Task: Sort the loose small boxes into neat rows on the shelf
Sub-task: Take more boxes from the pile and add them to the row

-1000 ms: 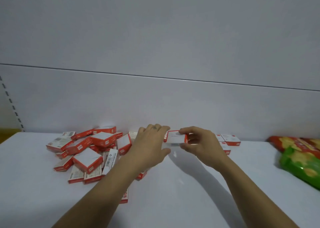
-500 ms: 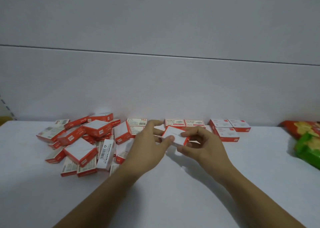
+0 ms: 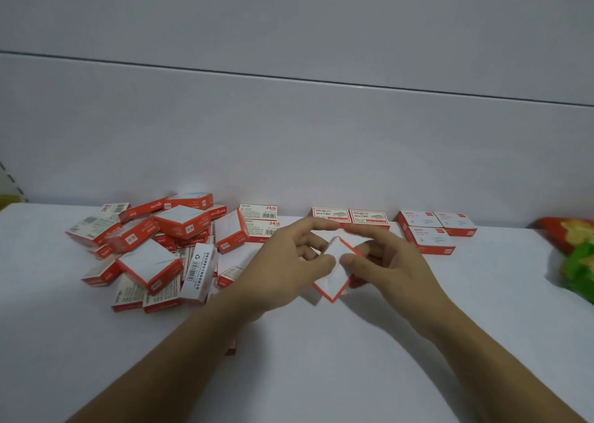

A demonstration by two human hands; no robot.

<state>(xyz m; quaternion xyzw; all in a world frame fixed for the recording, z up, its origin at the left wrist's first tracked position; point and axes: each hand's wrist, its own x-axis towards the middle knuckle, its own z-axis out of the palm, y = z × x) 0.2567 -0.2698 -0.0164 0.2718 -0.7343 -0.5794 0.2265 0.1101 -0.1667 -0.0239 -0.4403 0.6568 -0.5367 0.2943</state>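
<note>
As left hand (image 3: 286,262) and right hand (image 3: 395,262) pinch it, box (image 3: 334,279) tilts between fingers (image 3: 321,263).

We see soft, even, dim light with a cool violet cast, perhaps from overhead. Faint shadows lie on the shelf (image 3: 321,377) under the arms (image 3: 180,352) and the pile (image 3: 167,229). The left hand (image 3: 289,258), right hand (image 3: 389,262) and box (image 3: 334,282) are smeared by motion. The seam (image 3: 289,77) bows, and the bags (image 3: 575,255) at the edge look soft.

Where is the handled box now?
Head view, centre: the box is held between the left hand and right hand, in front of the back row.
</note>
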